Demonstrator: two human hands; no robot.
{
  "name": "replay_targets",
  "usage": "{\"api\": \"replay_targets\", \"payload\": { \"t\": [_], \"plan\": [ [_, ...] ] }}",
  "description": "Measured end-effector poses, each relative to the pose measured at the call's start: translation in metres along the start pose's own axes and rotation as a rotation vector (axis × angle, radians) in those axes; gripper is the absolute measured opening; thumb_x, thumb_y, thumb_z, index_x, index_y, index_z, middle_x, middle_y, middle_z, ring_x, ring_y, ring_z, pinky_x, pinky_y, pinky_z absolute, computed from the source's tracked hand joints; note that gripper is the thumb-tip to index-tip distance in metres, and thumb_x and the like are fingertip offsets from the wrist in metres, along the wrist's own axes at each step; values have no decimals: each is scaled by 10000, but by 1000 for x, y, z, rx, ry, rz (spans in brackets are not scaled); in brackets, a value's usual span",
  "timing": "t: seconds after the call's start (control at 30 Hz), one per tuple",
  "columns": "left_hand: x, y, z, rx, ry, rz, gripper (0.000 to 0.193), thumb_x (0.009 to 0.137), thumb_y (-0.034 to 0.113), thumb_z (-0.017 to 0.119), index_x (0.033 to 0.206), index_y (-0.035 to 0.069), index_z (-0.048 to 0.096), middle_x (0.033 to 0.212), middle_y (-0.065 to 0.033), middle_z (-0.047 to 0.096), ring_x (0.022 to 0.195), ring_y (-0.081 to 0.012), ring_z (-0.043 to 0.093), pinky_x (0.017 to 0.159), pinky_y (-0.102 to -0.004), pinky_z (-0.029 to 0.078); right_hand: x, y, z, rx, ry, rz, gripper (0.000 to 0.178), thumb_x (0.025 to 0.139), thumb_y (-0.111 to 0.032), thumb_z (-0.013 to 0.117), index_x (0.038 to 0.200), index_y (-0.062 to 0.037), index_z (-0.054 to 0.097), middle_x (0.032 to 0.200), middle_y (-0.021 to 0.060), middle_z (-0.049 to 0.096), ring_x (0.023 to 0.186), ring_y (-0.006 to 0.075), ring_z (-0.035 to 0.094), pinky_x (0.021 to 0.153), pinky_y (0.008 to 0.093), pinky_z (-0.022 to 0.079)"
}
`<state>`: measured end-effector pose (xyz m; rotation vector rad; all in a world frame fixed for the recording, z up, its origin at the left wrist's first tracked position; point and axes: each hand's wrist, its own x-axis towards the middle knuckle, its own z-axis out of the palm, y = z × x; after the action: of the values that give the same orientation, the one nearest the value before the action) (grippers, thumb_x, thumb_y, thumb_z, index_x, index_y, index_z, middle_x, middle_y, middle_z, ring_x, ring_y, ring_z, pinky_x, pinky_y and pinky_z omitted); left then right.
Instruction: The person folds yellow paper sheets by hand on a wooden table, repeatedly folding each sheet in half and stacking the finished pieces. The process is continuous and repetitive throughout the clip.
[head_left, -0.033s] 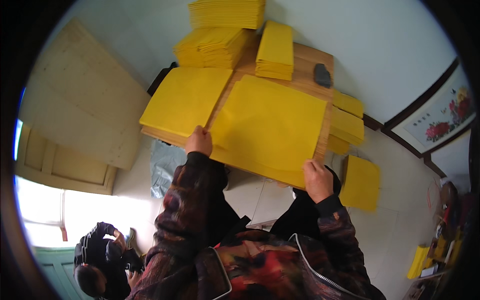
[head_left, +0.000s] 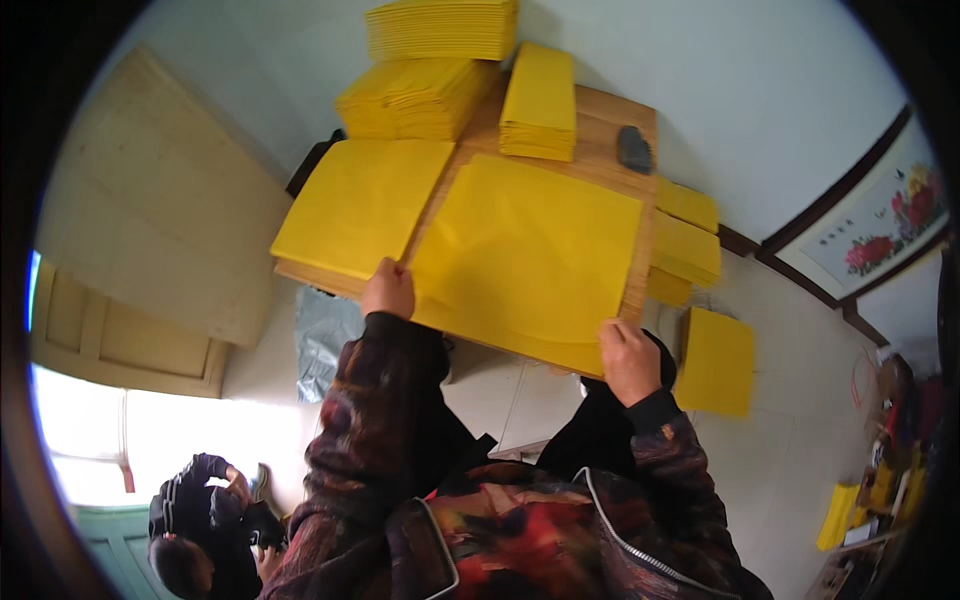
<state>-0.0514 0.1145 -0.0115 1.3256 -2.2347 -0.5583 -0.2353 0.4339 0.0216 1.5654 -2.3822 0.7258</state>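
Note:
A large yellow paper sheet (head_left: 530, 255) lies over the near right part of the wooden table. My left hand (head_left: 388, 289) is closed on its near left corner. At the near right corner, my right hand (head_left: 630, 360) pinches the sheet's edge, fingers bent. The near edge hangs at the table's front. Left of the sheet, a flat pile of yellow sheets (head_left: 362, 205) rests close to my left hand. Behind it stand stacks of folded yellow paper (head_left: 420, 97), and a narrower folded stack (head_left: 539, 100) sits at the back middle. My fingertips are partly hidden.
A dark grey block (head_left: 634, 148) lies on the wooden table (head_left: 600, 115) at the back right. More yellow stacks (head_left: 687, 245) stand beyond the table's right side. A grey plastic bag (head_left: 325, 345) is on the floor at left. Another person (head_left: 215, 525) sits at lower left.
The whole view has shifted slightly. Both hands keep their hold on the sheet's near corners, and the sheet seems to lie a little flatter.

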Motion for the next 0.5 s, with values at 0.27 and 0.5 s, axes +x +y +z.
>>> {"api": "replay_targets", "payload": {
  "t": [0.27, 0.5],
  "plan": [
    [-27, -21, -8, -16, -56, 21, 171, 803, 173, 581, 754, 9, 568, 711, -212, 621, 707, -400, 610, 608, -449, 472, -10, -4, -8, -5, -88, -14, 119, 758, 0, 569, 873, -29, 578, 891, 104, 602, 849, 283, 602, 693, 350, 511],
    [-28, -30, -4, 5, -47, 30, 163, 804, 169, 586, 763, 13, 565, 707, -189, 629, 702, -385, 614, 615, -444, 474, -15, -3, 0, -7, -82, 1, 132, 741, 18, 587, 866, -20, 565, 875, 109, 593, 856, 282, 592, 690, 343, 508]
  ]
}}
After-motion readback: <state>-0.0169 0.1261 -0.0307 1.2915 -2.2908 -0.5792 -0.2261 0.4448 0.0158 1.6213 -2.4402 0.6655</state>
